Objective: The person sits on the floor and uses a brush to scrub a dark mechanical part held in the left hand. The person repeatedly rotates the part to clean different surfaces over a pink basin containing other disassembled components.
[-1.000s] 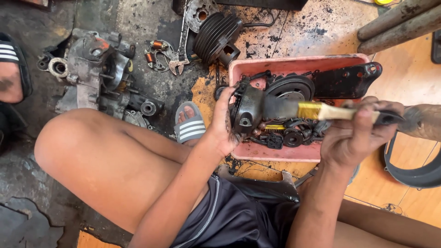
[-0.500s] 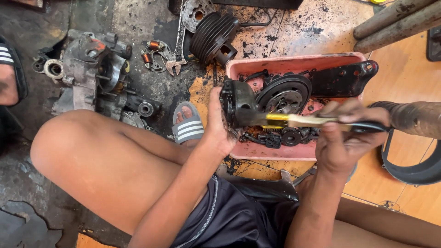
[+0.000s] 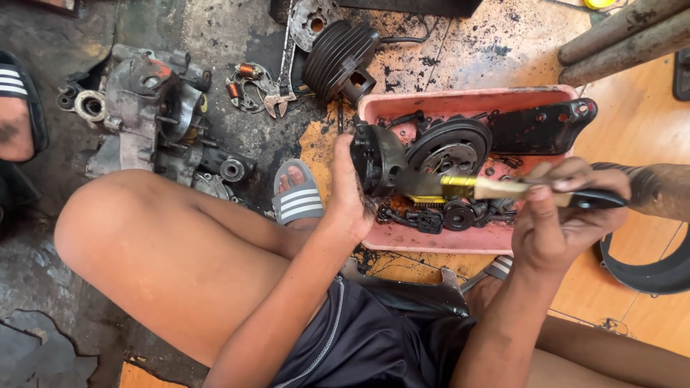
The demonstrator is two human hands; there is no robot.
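Nearest the camera are the person's bare knees and dark shorts, with both forearms reaching out over them. The right hand (image 3: 568, 215) is closed around the pale handle of a paintbrush (image 3: 467, 188), whose brass-coloured ferrule and dark bristles point left toward a round black engine part (image 3: 377, 158). The left hand (image 3: 348, 197) grips that part by its near edge, fingers curled behind it and thumb up along its side, holding it tilted over the left end of a pink plastic tray (image 3: 431, 241). The tray sits on the floor just past the knees and is full of greasy pieces: a dark ribbed disc (image 3: 449, 147), a black bracket (image 3: 539, 126) lying along its far right wall, and small gears and bolts near the front. A foot in a grey striped sandal (image 3: 298, 197) rests just left of the tray. Farther left lies a grey engine casing (image 3: 147, 108) on the oil-stained floor. Beyond the tray stand a black finned cylinder (image 3: 338, 61) and an adjustable wrench (image 3: 284, 72) beside small copper-wound coils (image 3: 241, 82). At the far right, two rusty pipes (image 3: 618, 36) cross the corner.
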